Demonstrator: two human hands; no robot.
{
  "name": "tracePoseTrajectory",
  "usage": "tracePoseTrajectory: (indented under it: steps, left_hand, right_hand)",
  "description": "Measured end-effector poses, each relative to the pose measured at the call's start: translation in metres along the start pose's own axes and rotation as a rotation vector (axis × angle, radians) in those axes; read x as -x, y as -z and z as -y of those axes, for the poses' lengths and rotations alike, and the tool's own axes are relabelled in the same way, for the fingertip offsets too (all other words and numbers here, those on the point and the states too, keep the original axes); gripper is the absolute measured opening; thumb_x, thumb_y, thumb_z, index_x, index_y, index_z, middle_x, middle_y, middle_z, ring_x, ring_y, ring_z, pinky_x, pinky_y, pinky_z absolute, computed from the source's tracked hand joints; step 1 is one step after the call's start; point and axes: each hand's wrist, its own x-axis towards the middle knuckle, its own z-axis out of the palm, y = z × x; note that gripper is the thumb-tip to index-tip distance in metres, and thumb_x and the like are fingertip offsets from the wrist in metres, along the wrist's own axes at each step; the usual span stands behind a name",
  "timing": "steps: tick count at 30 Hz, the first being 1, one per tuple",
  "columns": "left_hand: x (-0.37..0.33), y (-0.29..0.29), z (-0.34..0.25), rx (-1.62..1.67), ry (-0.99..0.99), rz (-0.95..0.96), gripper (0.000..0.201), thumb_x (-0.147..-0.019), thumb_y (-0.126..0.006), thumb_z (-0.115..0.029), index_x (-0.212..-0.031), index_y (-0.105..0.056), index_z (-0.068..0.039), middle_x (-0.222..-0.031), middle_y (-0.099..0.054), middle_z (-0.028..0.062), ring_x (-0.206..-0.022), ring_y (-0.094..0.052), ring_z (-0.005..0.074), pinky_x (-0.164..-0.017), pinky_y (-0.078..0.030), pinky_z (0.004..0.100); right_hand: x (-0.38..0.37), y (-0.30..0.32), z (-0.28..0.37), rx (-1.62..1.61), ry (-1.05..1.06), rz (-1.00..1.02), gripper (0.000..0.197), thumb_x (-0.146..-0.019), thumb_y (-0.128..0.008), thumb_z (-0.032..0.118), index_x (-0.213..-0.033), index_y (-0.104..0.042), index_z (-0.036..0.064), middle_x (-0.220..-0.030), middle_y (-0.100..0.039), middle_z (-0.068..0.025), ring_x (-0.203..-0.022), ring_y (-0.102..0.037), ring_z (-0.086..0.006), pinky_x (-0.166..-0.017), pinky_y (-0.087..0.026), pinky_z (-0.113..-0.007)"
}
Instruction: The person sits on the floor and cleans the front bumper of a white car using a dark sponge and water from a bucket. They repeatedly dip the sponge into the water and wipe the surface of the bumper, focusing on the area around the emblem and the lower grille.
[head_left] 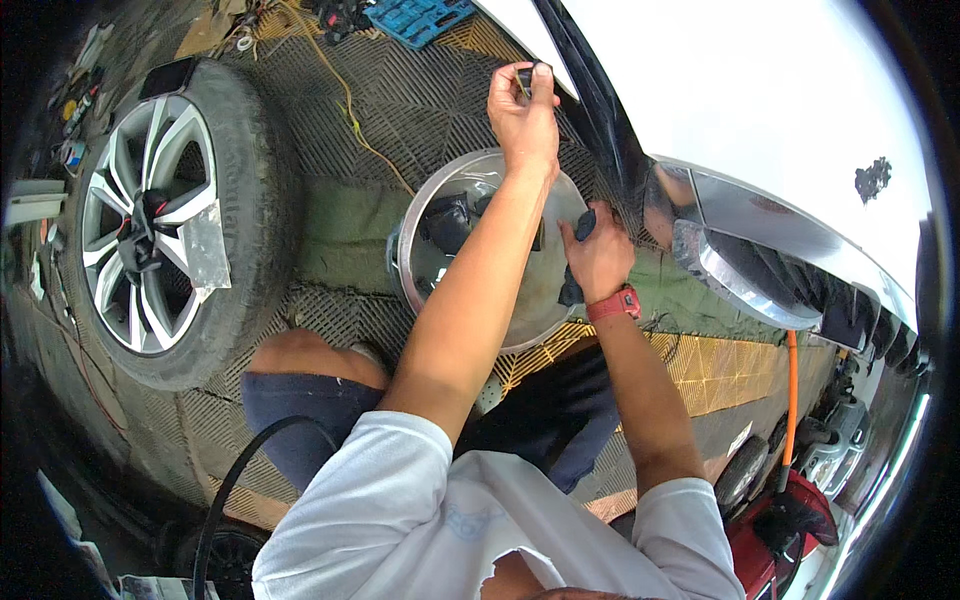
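Note:
My left hand point(523, 110) is raised to the dark edge of a white car body panel point(740, 90), pinching a small black part point(527, 75) between thumb and fingers. My right hand point(598, 258), with a red watch on the wrist, grips a dark cloth-like object point(584, 224) against the lower edge of the same panel. Below both arms lies a round metal basin point(420, 215) holding several dark parts. A shiny chrome trim piece point(735, 275) sits just right of my right hand.
A removed wheel with a silver alloy rim point(150, 225) stands at the left on the grated floor. A blue tool tray point(420, 18) lies at the top, a yellow cable point(350, 110) runs past it. An orange hose point(791, 395) and red machine point(790, 530) are lower right.

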Motion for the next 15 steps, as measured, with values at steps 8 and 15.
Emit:
tracePoseTrajectory:
  steps: [8,15]
  left_hand:
    - [-0.002,0.002,0.0,0.003,0.023,0.005,0.018,-0.102,-0.076,-0.017,-0.11,-0.063,-0.008,-0.089,-0.063,-0.0009,-0.072,-0.057,0.0093,-0.065,-0.046,0.0263]
    - [0.001,0.008,-0.012,-0.089,-0.122,-0.032,0.022,-0.099,-0.08,-0.019,-0.108,-0.065,-0.005,-0.093,-0.066,0.0,-0.074,-0.058,0.0092,-0.069,-0.049,0.0256]
  right_hand:
    - [0.0,-0.006,-0.001,-0.006,-0.019,-0.003,0.053,-0.082,-0.085,0.044,-0.122,-0.069,0.012,-0.103,-0.077,-0.0196,-0.089,-0.076,-0.0414,-0.076,-0.06,-0.052]
    - [-0.001,-0.005,-0.003,-0.027,-0.012,-0.025,0.052,-0.082,-0.085,0.044,-0.12,-0.07,0.0114,-0.103,-0.076,-0.0198,-0.089,-0.076,-0.041,-0.076,-0.06,-0.052]
